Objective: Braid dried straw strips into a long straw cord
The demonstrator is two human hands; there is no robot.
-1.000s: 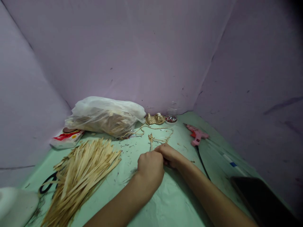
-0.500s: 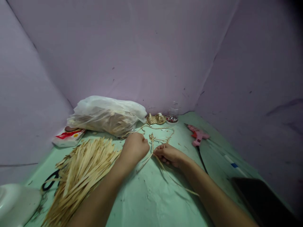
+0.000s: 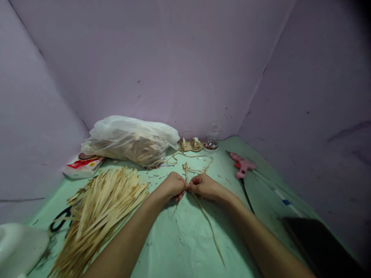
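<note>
Purple walls [image 3: 185, 69] are standing around the green worktop [image 3: 171, 247]. Right of the straw pile [image 3: 104, 216], the left hand [image 3: 175, 186] is coming back beside the right hand [image 3: 206, 187], so both are pinching the near end of the thin braid [image 3: 187, 175]. One loose strand [image 3: 209, 221] is trailing out.

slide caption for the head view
Left hand and right hand pinch a straw-coloured cord, loose dry strips at left, pink glue gun at right.

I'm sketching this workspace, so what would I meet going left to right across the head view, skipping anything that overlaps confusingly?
White object → pile of pale strips → left hand → right hand → pink glue gun → dark flat slab.
</note>
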